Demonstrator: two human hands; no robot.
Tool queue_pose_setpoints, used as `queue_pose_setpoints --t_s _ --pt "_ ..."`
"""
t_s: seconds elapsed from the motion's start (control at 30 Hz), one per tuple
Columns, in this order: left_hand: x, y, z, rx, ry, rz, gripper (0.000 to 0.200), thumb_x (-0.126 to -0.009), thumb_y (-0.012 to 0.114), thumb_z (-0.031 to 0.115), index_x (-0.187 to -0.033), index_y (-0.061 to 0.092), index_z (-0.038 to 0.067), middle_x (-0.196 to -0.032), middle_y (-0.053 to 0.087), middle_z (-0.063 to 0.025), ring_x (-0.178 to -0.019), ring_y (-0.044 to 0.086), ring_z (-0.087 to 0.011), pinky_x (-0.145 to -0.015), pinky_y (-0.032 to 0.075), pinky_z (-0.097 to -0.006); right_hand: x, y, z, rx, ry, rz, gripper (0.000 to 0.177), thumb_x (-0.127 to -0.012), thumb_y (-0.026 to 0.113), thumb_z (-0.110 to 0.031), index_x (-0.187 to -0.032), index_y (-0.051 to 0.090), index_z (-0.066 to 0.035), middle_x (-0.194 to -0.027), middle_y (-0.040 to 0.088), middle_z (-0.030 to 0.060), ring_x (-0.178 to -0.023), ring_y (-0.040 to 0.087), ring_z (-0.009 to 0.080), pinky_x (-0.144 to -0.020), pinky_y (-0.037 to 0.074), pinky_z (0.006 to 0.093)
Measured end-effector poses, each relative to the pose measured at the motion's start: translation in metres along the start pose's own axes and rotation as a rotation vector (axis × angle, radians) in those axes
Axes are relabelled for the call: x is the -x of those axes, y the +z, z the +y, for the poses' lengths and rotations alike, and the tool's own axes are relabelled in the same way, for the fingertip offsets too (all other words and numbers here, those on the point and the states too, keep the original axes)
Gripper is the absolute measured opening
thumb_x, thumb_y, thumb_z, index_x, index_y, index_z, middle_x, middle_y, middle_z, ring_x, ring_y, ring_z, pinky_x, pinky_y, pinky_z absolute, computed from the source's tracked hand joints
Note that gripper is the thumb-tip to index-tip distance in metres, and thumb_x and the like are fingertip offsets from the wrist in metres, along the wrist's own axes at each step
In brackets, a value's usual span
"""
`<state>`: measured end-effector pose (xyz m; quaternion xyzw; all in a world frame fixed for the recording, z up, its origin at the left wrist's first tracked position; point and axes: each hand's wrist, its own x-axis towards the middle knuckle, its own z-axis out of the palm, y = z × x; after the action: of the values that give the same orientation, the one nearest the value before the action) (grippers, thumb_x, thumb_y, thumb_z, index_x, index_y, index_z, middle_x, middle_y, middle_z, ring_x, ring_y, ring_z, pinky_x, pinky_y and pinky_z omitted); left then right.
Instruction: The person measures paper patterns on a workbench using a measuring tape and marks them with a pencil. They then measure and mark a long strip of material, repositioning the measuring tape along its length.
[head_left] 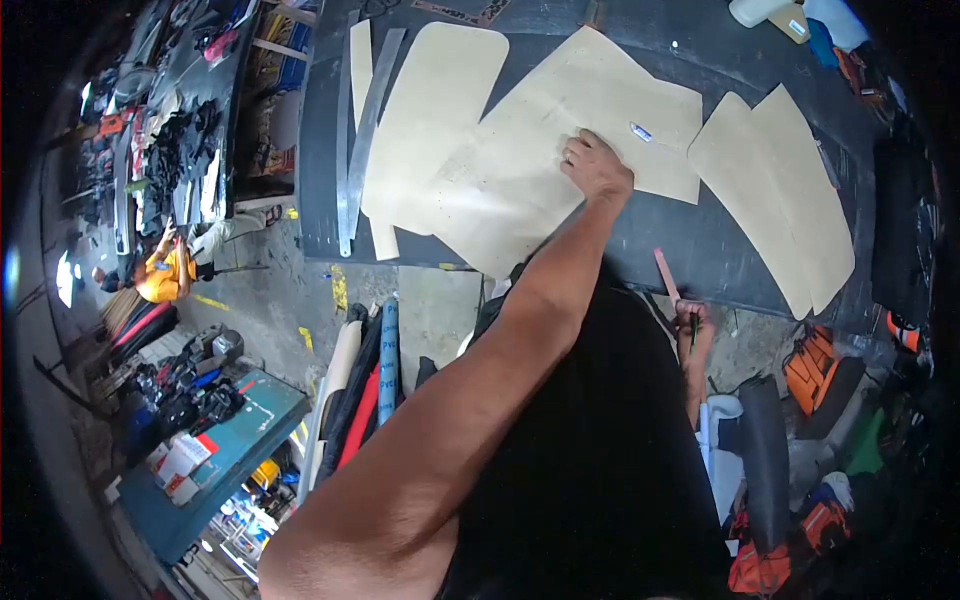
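My left hand (pixel 598 165) presses its slightly bent, parted fingers on a large beige card pattern sheet (pixel 480 195) that lies on the dark table (pixel 640 240). A small blue-and-white object (pixel 641 132) rests on the sheet just right of that hand. My right hand (pixel 692 318) is low beside my body at the table's front edge, with its fingers closed round a flat pinkish-red strip (pixel 665 272). A thin green-and-black pen-like object (pixel 694 330) also shows in it. Another beige pattern piece (pixel 775 190) lies on the right of the table.
Metal rulers (pixel 368 140) lie along the table's left side. White bottles (pixel 760 10) stand at the far right corner. Upright material rolls (pixel 388 350) are below left, beside a teal table (pixel 255 420). A person in a yellow shirt (pixel 165 275) is farther left. Orange bags (pixel 810 365) lie right.
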<state>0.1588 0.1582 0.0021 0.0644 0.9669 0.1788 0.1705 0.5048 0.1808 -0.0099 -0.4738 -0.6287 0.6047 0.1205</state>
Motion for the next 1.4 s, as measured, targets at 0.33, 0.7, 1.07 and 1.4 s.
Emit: queue_pose_setpoints --t_s 0.33,0.7,1.07,1.4 --pt "0.000 0.024 0.003 0.301 -0.087 0.041 0.049 -0.080 0.067 0.015 -0.124 0.049 0.000 -0.113 0.062 -0.0263 -0.108 0.062 -0.0444 -0.090 0.051 -0.0509 -0.023 -0.087 0.006 0.160 -0.083 -0.009 0.017 -0.102 0.065 -0.016 -0.090 0.059 -0.005 -0.073 0.058 -0.0009 -0.067 0.054 0.0077 -0.065 0.046 0.0255" --pt "0.024 -0.022 -0.118 0.322 0.419 0.035 0.040 -0.078 0.061 0.006 -0.116 0.060 -0.005 -0.096 0.067 -0.0314 -0.099 0.064 -0.0494 -0.088 0.054 -0.0516 -0.067 -0.024 -0.112 0.199 0.072 -0.339 0.018 -0.100 0.069 -0.023 -0.095 0.065 -0.006 -0.073 0.059 -0.0023 -0.061 0.047 0.0058 -0.056 0.038 0.0228" --pt "0.064 -0.022 -0.157 0.479 0.391 -0.003 0.047 -0.082 0.063 0.002 -0.129 0.058 -0.003 -0.097 0.071 -0.0273 -0.091 0.070 -0.0439 -0.081 0.057 -0.0438 -0.091 0.129 -0.081 0.255 -0.614 -0.581 0.005 -0.100 0.063 -0.009 -0.100 0.062 -0.005 -0.095 0.068 0.0055 -0.080 0.058 0.0111 -0.070 0.045 0.0233" --pt "0.051 -0.035 -0.160 0.451 0.341 -0.053 0.052 -0.079 0.060 -0.005 -0.131 0.060 -0.003 -0.099 0.069 -0.0241 -0.092 0.067 -0.0385 -0.087 0.055 -0.0427 -0.131 0.108 -0.078 0.215 -0.448 -0.236 0.006 -0.095 0.066 -0.007 -0.094 0.061 -0.005 -0.079 0.066 0.0058 -0.073 0.060 0.0119 -0.071 0.049 0.0271"
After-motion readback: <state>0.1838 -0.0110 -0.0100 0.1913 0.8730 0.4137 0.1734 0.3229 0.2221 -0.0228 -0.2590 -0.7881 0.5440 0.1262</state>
